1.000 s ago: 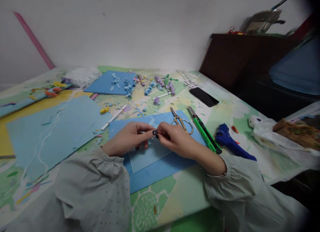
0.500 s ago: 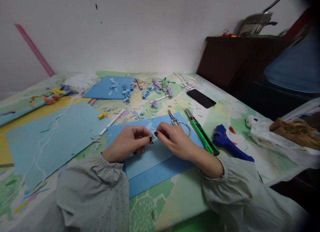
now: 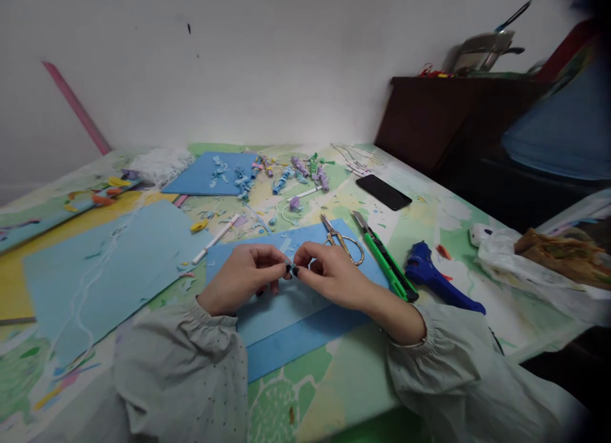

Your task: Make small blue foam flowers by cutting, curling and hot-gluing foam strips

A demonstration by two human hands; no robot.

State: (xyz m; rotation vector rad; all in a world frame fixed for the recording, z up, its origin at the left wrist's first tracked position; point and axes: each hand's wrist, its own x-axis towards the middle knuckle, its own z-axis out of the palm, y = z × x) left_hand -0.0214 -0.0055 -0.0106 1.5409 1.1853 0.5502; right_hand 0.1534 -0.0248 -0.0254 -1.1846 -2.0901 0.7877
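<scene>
Over the blue sheets, my left hand (image 3: 248, 274) and my right hand (image 3: 334, 276) meet, thumbs and forefingers pinched tip to tip. A small pale-blue scrap (image 3: 289, 265) shows between the fingertips; its exact shape is mostly hidden. Under the hands lies a light blue sheet (image 3: 277, 319) on top of a darker blue foam sheet (image 3: 305, 351). Gold-handled scissors (image 3: 342, 240) rest just beyond my right hand, blades pointing away. Right of them is a green utility knife (image 3: 387, 261) with its blade out, then a blue glue gun (image 3: 442, 281).
A black phone (image 3: 384, 192) lies at the back right. Curled foam pieces (image 3: 282, 179) and a blue board (image 3: 200, 175) sit near the wall. On the left is another light blue sheet (image 3: 114, 265) with white string. A white stick (image 3: 217, 239) and wrapped food (image 3: 563, 255) flank the work.
My right hand has come slightly left, so its fingertips now meet those of my left hand at the small scrap. The view has tilted up a little.
</scene>
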